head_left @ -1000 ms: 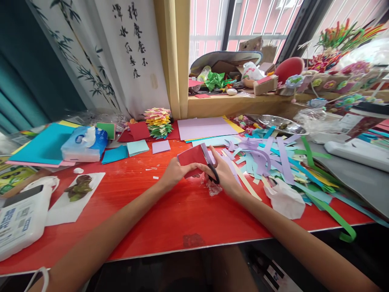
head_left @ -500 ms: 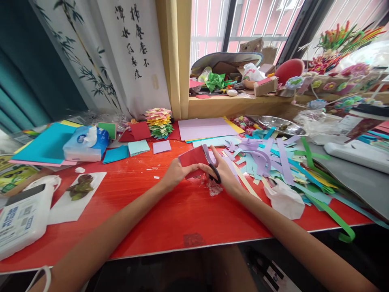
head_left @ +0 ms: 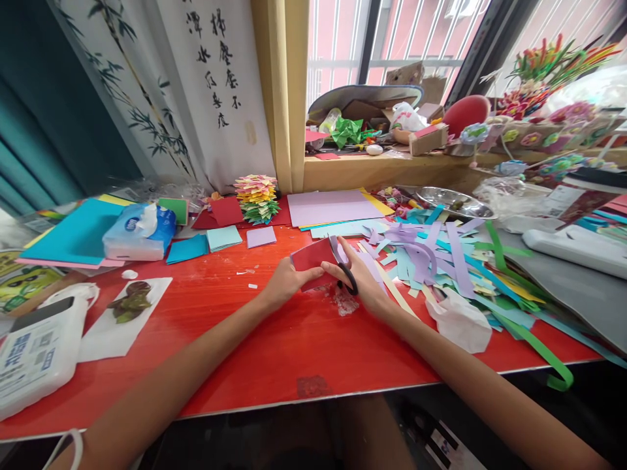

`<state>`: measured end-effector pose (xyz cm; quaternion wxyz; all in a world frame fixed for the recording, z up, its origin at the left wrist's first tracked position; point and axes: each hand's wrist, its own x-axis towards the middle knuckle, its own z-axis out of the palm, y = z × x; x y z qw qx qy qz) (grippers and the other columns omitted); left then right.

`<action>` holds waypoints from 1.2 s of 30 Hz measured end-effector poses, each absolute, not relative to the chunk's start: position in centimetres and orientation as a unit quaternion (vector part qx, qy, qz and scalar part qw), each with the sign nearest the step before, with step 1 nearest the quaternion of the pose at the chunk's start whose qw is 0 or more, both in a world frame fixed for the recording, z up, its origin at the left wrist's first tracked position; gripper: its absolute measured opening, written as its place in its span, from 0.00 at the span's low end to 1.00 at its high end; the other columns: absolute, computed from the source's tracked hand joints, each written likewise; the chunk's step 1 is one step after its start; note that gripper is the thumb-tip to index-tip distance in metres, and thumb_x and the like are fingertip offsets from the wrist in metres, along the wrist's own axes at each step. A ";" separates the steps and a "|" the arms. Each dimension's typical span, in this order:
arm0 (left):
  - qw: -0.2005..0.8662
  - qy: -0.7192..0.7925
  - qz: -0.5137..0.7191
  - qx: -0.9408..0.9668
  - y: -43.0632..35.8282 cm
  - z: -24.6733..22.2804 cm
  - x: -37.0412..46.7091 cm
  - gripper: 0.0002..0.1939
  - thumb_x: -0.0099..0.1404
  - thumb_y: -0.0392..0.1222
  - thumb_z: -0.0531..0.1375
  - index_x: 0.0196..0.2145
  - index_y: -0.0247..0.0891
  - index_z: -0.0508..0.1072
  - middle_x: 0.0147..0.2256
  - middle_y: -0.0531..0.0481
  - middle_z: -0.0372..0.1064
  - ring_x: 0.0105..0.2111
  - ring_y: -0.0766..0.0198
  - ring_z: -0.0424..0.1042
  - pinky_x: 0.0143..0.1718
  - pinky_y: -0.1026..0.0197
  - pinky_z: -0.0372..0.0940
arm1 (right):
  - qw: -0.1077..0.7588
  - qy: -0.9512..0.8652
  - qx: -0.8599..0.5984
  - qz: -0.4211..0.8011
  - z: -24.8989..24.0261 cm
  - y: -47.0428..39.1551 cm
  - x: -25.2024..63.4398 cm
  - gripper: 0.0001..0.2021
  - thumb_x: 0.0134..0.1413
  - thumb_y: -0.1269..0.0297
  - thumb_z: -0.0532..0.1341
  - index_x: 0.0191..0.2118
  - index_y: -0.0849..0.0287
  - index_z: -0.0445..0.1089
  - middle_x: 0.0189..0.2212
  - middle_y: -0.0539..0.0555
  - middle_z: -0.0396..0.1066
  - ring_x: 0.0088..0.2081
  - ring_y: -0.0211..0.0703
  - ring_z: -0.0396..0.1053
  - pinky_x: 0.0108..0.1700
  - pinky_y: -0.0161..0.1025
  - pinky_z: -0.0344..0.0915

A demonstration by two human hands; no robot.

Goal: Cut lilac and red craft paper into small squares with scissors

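Over the middle of the red table, my left hand pinches a piece of red paper by its left side, with a thin lilac edge showing along it. My right hand is closed on scissors with black handles; their blades lie along the paper's right edge. How far the blades are apart I cannot tell. Under the hands lie small clear scraps. Behind them sit a small lilac square, a pale aqua stack and a blue stack.
Cut paper strips heap up on the right, beside a crumpled tissue. A folded-paper tower stands at the back. On the left are a tissue pack, a white plastic box and peels on paper.
Both hands, the red paper and the scissors have shifted very slightly. The grip of each hand is the same, and the things on the table have not moved.
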<state>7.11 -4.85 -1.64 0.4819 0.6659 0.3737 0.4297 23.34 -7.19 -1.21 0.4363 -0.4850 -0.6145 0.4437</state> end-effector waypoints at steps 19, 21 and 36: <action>0.623 0.268 0.365 0.638 -0.9 -0.8 18.1 0.14 0.49 0.45 0.64 0.30 0.32 0.71 0.26 0.47 0.71 0.25 0.64 0.70 0.27 0.61 0.66 | 0.515 -0.532 -0.540 0.400 -0.6 -7.9 32.5 0.37 0.43 0.50 0.61 0.58 0.63 0.54 0.14 0.44 0.61 0.16 0.36 0.58 0.20 0.34 0.54; 0.639 0.260 0.351 0.633 -0.5 -1.2 19.4 0.14 0.50 0.44 0.64 0.31 0.32 0.71 0.28 0.45 0.72 0.26 0.63 0.71 0.27 0.61 0.66 | 0.513 -0.523 -0.543 0.411 -0.7 -7.9 33.7 0.36 0.44 0.51 0.61 0.57 0.62 0.54 0.14 0.44 0.61 0.16 0.35 0.58 0.19 0.33 0.53; 0.650 0.272 0.327 0.630 0.2 -1.3 21.1 0.14 0.49 0.42 0.64 0.35 0.33 0.72 0.33 0.45 0.72 0.30 0.63 0.71 0.32 0.60 0.65 | 0.517 -0.505 -0.536 0.437 -0.9 -7.4 35.5 0.28 0.44 0.52 0.62 0.51 0.59 0.60 0.18 0.45 0.60 0.17 0.34 0.59 0.17 0.30 0.53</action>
